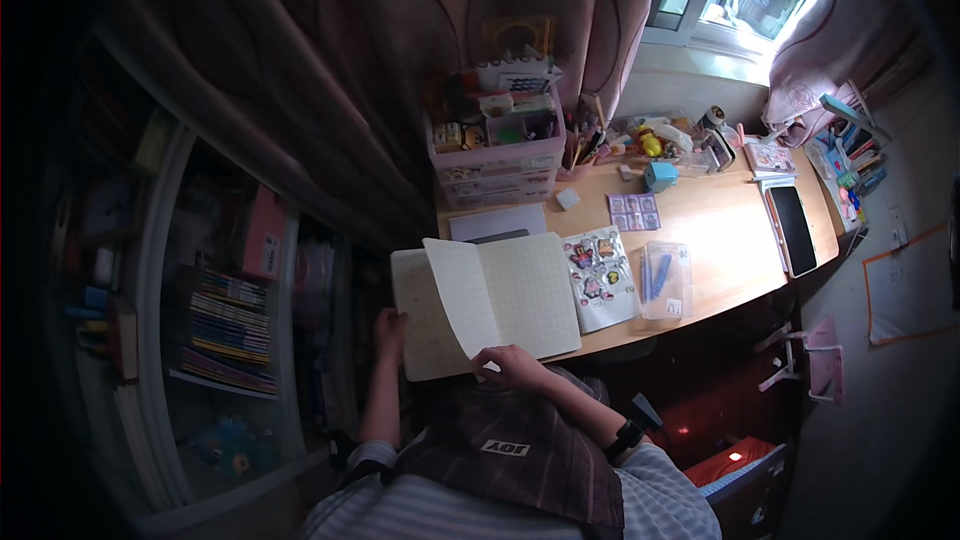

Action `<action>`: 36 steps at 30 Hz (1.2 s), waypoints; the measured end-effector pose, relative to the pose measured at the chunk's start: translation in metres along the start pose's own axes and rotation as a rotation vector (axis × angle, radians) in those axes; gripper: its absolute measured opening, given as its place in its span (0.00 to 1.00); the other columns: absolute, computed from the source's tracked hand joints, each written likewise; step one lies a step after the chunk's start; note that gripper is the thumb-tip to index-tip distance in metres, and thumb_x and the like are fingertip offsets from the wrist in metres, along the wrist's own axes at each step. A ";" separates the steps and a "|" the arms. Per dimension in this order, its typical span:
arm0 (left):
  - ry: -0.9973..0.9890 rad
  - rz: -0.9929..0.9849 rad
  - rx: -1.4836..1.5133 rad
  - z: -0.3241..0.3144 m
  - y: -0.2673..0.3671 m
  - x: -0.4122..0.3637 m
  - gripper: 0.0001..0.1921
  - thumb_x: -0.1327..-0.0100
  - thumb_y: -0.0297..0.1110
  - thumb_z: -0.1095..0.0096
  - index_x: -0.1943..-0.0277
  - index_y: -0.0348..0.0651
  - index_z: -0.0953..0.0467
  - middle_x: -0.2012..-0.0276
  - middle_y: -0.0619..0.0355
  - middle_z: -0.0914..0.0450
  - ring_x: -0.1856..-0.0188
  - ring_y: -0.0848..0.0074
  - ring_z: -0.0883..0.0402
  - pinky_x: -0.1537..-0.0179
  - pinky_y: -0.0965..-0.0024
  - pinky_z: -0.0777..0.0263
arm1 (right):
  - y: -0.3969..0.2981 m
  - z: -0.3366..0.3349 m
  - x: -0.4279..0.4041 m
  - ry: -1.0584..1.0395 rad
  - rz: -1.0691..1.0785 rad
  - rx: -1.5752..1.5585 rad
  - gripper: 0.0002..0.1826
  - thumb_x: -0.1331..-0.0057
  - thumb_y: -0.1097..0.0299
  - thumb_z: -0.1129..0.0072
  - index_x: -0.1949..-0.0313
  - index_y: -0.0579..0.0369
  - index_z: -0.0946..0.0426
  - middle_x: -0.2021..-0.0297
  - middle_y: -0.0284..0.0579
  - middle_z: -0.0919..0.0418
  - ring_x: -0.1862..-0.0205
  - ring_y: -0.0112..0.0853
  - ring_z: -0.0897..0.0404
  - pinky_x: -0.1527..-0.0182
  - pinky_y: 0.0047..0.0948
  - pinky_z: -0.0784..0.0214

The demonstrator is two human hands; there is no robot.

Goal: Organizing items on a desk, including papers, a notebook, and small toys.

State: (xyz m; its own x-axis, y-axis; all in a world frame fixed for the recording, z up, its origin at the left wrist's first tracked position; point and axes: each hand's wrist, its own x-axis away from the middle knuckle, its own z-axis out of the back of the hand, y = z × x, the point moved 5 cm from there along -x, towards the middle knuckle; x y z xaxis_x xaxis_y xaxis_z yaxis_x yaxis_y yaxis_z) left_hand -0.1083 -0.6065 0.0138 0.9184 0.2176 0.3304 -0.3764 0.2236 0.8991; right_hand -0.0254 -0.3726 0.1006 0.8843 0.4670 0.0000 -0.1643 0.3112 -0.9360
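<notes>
An open grid-lined notebook (530, 292) lies at the front edge of the wooden desk, its left side jutting past the desk's end. My left hand (391, 331) holds the left edge of its cover. With finger and thumb, my right hand (511, 367) pinches the lower corner of a raised page (461, 292), which stands tilted over the left side. Just right of the notebook is a sheet of puffy cartoon stickers (598, 277). Beside that sits a clear plastic box (666, 281) with blue strips inside.
A pink drawer organizer (495, 165) full of small items stands at the back left. Behind the stickers are a purple card (634, 211) and a blue sharpener-like object (661, 176). A tablet (793, 229) lies at the right end. A bookcase (225, 315) flanks my left side.
</notes>
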 end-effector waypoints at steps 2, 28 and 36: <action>0.008 0.012 0.001 0.001 -0.002 0.000 0.09 0.48 0.30 0.47 0.66 0.35 0.34 0.72 0.57 0.28 0.70 0.78 0.31 0.68 0.75 0.36 | -0.004 0.002 -0.001 -0.016 -0.016 0.006 0.07 0.48 0.68 0.48 0.71 0.57 0.30 0.72 0.44 0.25 0.67 0.39 0.26 0.63 0.30 0.35; -0.573 -0.110 0.315 -0.096 0.081 0.038 0.14 0.42 0.33 0.51 0.54 0.37 0.33 0.62 0.61 0.28 0.60 0.83 0.31 0.58 0.80 0.38 | 0.175 0.057 0.107 0.755 -0.750 -0.366 0.21 0.42 0.58 0.55 0.58 0.64 0.39 0.68 0.43 0.32 0.69 0.26 0.34 0.69 0.22 0.40; -0.420 -0.211 -0.329 -0.125 0.020 0.045 0.32 0.55 0.31 0.37 0.47 0.37 0.44 0.50 0.49 0.37 0.50 0.70 0.35 0.52 0.68 0.38 | 0.147 0.059 0.086 0.452 -0.742 -0.476 0.16 0.43 0.65 0.54 0.57 0.62 0.34 0.67 0.37 0.29 0.69 0.21 0.32 0.68 0.19 0.40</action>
State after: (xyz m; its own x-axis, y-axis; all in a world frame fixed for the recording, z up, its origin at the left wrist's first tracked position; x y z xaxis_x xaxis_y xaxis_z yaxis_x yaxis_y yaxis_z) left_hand -0.0894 -0.4732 0.0110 0.9221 -0.2450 0.2995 -0.1357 0.5202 0.8432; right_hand 0.0008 -0.2382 -0.0158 0.7920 -0.1024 0.6019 0.6038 -0.0148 -0.7970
